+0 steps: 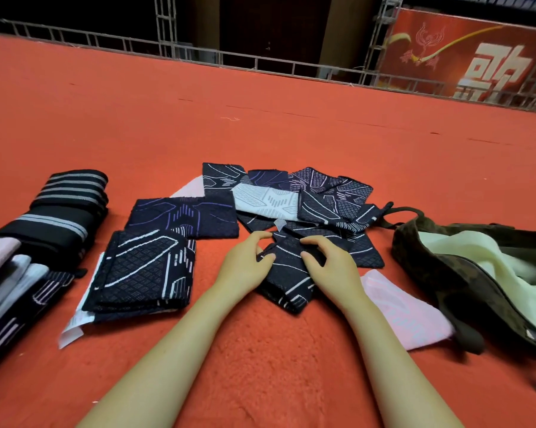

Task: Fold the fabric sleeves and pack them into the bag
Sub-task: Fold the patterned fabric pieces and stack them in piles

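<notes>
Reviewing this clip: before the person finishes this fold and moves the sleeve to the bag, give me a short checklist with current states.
1. Both hands on the dark patterned sleeve: left hand and right hand pinch it: ok.
2. Fold finished: not ok, top flap raised.
3. Bag open on the right: ok.
4. Room inside bag: cannot tell; pale cloth fills the mouth.
5. Pink sleeve lies between sleeve and bag: not ok.

Navy sleeve (pixel 286 273) with white lines and diamond grid under both hands' fingertips, pale pink sleeve (pixel 405 313) just right of the grip, olive camouflage bag (pixel 439 261) (pale yellow-green lining) farther right, black-and-grey striped stack (pixel 60 211) far left, orange-red carpet (pixel 260 118) beneath.
</notes>
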Tool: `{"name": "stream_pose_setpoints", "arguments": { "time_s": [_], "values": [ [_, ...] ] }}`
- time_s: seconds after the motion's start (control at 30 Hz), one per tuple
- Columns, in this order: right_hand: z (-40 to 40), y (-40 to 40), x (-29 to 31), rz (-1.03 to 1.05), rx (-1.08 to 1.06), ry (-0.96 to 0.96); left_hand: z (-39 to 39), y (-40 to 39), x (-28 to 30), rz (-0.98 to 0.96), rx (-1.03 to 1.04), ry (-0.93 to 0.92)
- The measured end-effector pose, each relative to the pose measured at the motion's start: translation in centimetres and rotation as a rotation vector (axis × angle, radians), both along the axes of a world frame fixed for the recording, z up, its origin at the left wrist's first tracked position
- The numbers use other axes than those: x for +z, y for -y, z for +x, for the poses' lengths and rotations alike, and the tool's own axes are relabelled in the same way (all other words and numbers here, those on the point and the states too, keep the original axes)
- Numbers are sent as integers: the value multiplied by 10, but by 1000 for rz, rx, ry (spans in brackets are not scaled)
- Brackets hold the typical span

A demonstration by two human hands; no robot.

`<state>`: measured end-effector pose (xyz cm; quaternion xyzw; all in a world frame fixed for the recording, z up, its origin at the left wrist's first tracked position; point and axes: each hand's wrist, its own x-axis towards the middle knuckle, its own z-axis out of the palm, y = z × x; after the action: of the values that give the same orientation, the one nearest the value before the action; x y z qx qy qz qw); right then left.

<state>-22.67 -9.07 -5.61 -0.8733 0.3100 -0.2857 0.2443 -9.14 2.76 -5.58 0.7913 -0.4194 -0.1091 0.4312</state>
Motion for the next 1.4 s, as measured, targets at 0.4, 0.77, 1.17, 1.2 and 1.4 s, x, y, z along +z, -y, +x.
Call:
{"name": "stream_pose_setpoints", "arguments": {
  "time_s": [0.4,0.77,1.17,1.2,1.4],
  "values": [
    [3,-3,-5,-120,100,-36,2,-1,-4,220,21,150],
    [11,-25,12,827,60,524,-13,-13,19,-547,-26,-182],
    [11,-64,10,559,77,403,-29,-41,24,-567,109,-24],
    [10,-66,9,532,77,394,-31,-47,26,-557,112,6],
    [40,-124,25,561,255,439,12,-118,61,-437,176,239]
  ]
}}
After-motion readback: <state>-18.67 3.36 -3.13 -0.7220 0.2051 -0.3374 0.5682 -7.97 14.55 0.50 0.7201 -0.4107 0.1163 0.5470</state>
